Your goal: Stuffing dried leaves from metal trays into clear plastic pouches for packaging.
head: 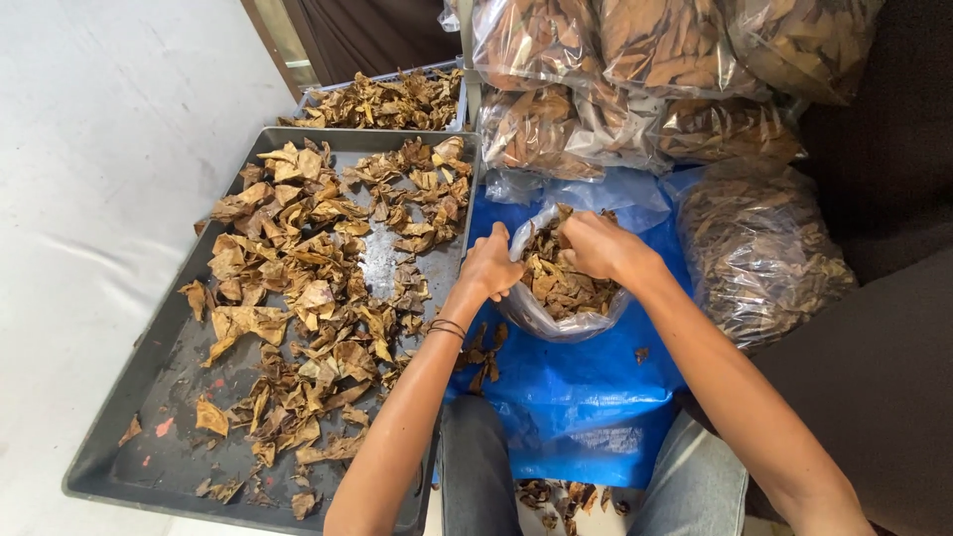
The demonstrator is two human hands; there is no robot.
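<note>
A clear plastic bag point(556, 326) part-filled with dry brown leaves point(556, 283) rests on a blue plastic sheet point(576, 397) over my lap. My left hand point(488, 266) grips the bag's left rim, fingers closed on the plastic. My right hand point(596, 244) is at the bag's mouth, fingers curled down onto the leaves and the far rim; what it pinches is hidden. A dark bracelet circles my left wrist.
A large grey tray point(149, 397) strewn with dry leaves lies to the left on a white surface. A second tray of leaves point(387, 99) sits behind it. Several filled clear bags of leaves point(635, 69) are stacked at the back and right point(764, 248).
</note>
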